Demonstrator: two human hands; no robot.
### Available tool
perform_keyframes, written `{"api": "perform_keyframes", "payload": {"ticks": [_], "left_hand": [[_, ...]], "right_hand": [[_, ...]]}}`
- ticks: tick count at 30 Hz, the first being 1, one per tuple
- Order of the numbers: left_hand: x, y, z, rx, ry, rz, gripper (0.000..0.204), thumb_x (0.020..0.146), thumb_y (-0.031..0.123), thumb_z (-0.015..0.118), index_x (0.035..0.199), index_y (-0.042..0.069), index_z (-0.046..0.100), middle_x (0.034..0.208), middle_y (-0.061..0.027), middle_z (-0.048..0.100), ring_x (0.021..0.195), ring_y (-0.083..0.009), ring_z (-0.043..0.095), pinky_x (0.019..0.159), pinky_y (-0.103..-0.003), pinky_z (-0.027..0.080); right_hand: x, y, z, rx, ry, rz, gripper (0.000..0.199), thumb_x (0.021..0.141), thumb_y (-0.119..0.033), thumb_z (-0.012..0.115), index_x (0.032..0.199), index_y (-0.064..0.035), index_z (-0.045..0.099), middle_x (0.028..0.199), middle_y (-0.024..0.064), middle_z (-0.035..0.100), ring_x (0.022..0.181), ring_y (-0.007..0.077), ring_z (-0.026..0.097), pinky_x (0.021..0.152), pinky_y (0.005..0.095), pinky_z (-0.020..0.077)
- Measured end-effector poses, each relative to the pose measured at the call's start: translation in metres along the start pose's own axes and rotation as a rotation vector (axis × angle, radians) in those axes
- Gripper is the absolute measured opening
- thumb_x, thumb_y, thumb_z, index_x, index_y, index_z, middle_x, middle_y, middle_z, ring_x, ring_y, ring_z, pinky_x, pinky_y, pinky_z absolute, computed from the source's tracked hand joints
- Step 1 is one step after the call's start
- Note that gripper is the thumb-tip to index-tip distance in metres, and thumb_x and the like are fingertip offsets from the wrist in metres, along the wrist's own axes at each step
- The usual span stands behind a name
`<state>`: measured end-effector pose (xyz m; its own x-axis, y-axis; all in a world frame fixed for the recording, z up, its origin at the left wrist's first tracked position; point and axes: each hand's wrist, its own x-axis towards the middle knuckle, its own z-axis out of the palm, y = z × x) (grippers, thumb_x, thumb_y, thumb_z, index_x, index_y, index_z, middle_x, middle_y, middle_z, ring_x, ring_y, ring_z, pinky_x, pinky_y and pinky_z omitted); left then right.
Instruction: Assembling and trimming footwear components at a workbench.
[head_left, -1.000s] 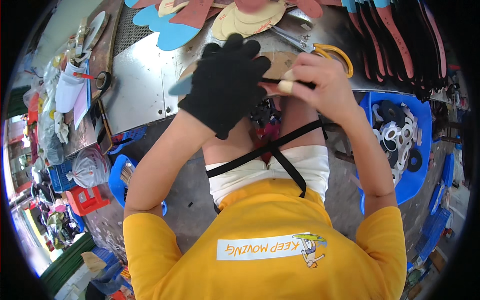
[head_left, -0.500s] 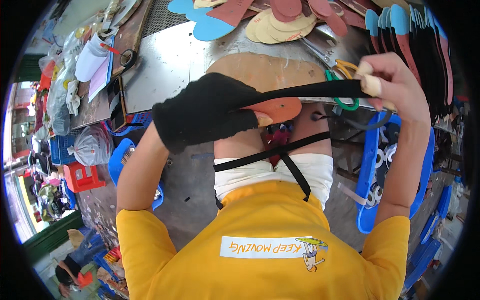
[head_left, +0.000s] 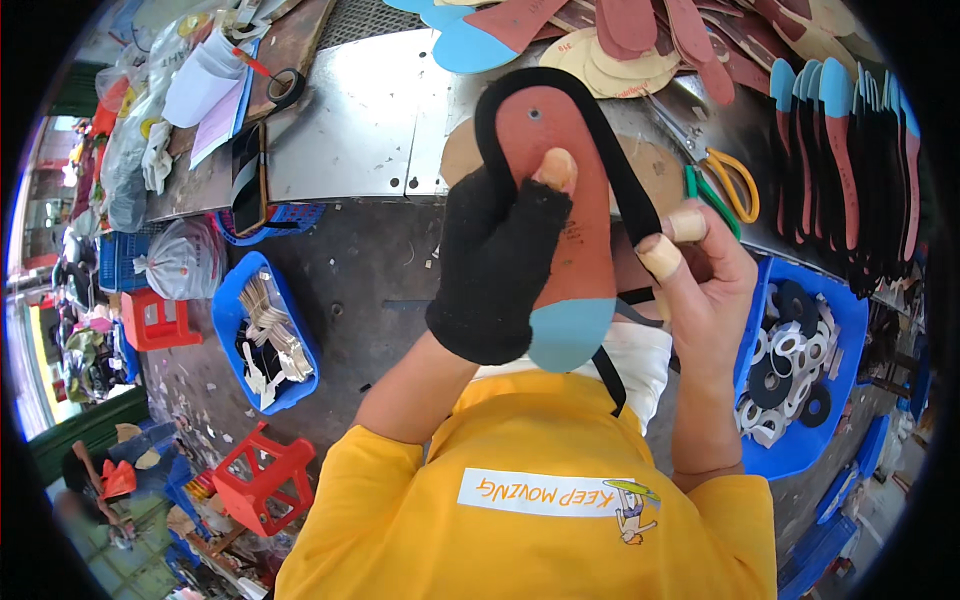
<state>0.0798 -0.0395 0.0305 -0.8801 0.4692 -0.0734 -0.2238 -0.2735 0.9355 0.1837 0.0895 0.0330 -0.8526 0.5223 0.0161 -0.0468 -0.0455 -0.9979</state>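
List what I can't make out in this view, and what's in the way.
All in the head view:
Left hand: fingers other than the thumb, hidden behind the insole.
Insole: far face, turned from the camera; dark print, too small to read.
Black strip: the pinched part, covered by the right hand.
Tape rolls: lower ones, under those above.
Insole pile: cut off by the top edge.

Red insole with blue end (head_left: 585,255): formerly crosswise and mostly covered by the gloved left hand (head_left: 500,265), now lengthwise, largely exposed. Black strip (head_left: 607,140): formerly stretched straight, now curved round the insole's upper end. Right hand (head_left: 708,280): now closer to the left.
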Motion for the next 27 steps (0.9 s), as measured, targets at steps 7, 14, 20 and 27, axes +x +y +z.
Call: {"api": "perform_keyframes", "payload": {"ticks": [7, 14, 20, 27], "left_hand": [[-0.003, -0.002, 0.015, -0.049, 0.03, 0.126, 0.03, 0.096, 0.027, 0.058, 0.114, 0.003, 0.06, 0.095, 0.0004, 0.063, 0.083, -0.0062, 0.053, 0.074, -0.023, 0.044], [0.002, -0.006, 0.017, -0.177, 0.053, 0.106, 0.034, 0.096, 0.026, 0.057, 0.121, 0.002, 0.057, 0.103, -0.0001, 0.062, 0.087, -0.0071, 0.054, 0.077, -0.023, 0.044], [0.032, -0.008, -0.001, -0.024, -0.083, -0.02, 0.027, 0.094, 0.027, 0.061, 0.103, 0.002, 0.065, 0.085, -0.0001, 0.064, 0.08, -0.0068, 0.056, 0.074, -0.025, 0.046], [0.032, -0.038, -0.013, -0.029, -0.436, 0.002, 0.028, 0.095, 0.02, 0.058, 0.114, 0.0, 0.06, 0.115, -0.0069, 0.062, 0.1, -0.0145, 0.06, 0.085, -0.027, 0.049]], "right_hand": [[0.009, 0.009, 0.011, -0.272, 0.08, -0.219, 0.013, 0.076, 0.003, 0.073, 0.085, 0.0026, 0.063, 0.078, 0.0009, 0.051, 0.064, 0.0051, 0.045, 0.053, 0.019, 0.0354], [0.009, 0.019, 0.01, -0.229, 0.148, -0.303, 0.015, 0.075, 0.002, 0.073, 0.088, 0.0016, 0.066, 0.081, 0.0042, 0.058, 0.073, 0.0079, 0.056, 0.06, 0.0208, 0.0413], [0.021, 0.015, -0.009, -0.087, -0.168, 0.011, 0.011, 0.081, -0.001, 0.07, 0.09, 0.0036, 0.065, 0.086, 0.0033, 0.062, 0.077, 0.0063, 0.057, 0.065, 0.022, 0.0446], [0.039, 0.02, 0.0, -0.056, -0.121, -0.026, 0.016, 0.081, -0.002, 0.069, 0.094, 0.005, 0.063, 0.095, 0.0019, 0.061, 0.083, 0.0064, 0.058, 0.073, 0.0213, 0.0469]]}}
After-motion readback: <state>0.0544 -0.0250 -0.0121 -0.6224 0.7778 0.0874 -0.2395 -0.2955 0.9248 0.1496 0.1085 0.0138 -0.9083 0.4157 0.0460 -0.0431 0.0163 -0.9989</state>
